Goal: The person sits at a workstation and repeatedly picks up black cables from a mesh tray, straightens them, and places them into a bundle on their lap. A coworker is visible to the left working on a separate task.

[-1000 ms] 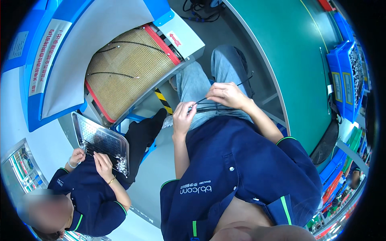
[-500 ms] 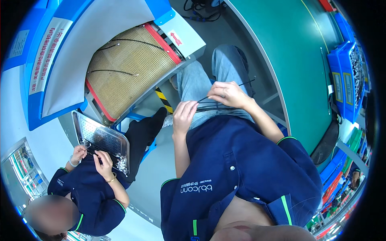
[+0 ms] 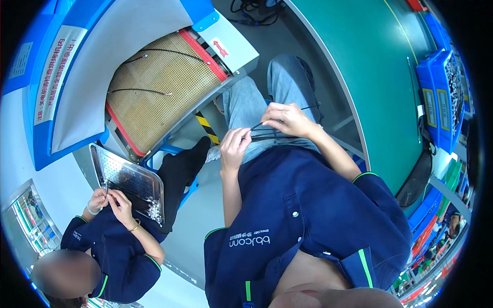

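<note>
We see a long white label with red print running down the blue housing at the left, and a smaller pale label near its upper edge. A small white sticker bearing a red arrow sits on the grey machine top, beside the mesh conveyor belt. At the right, the blue parts bins carry upright yellowish label cards on their fronts.

Both forearms reach forward from short dark-blue sleeves, elbows bent, hands close together over the lap. The left hand curls its fingers shut in a pinching grip. The right hand sits slightly further out, its grip likewise pinched closed.
</note>
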Tool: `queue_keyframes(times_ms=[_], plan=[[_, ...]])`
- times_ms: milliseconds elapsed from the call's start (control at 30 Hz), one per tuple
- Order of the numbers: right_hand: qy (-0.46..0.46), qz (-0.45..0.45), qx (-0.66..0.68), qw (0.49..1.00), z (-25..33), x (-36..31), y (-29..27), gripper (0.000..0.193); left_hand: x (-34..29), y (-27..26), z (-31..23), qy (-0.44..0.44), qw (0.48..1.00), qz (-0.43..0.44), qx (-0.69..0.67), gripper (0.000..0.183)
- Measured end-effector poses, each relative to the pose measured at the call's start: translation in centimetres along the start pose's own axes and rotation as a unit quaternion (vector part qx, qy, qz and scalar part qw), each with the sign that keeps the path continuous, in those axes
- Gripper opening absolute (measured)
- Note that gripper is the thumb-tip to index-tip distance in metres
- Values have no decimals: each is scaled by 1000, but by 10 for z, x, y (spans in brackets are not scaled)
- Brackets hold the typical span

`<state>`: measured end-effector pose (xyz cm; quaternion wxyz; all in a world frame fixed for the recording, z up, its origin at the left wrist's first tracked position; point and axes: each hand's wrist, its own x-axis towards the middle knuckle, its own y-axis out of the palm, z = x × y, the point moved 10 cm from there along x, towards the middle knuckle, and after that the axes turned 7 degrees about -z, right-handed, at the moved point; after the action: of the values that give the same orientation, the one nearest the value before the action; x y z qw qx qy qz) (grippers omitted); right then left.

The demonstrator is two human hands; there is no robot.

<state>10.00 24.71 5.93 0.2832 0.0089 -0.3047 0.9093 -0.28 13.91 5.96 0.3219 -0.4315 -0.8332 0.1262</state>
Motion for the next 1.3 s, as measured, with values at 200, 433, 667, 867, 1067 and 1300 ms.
queue_keyframes(times_ms=[200,433,667,867,1067,1300], plan=[[5,0,35,999,1,6,3,11,5,-7,-1,8,1000,-12,22,18],[3,4,26,1000,-10,4,-2,12,5,-3,8,2,999,25,40,15],[3,-5,-66,998,-26,3,-32,13,-9,-42,48,-83,992,5,92,11],[28,-26,-54,998,-45,-1,-56,16,-25,-85,71,-121,984,-47,122,11],[71,-42,-7,997,-49,-5,-60,13,-29,-92,79,-138,981,-50,125,11],[-65,-100,-36,992,-19,-5,-73,17,-25,-90,78,-154,982,-29,104,8]])
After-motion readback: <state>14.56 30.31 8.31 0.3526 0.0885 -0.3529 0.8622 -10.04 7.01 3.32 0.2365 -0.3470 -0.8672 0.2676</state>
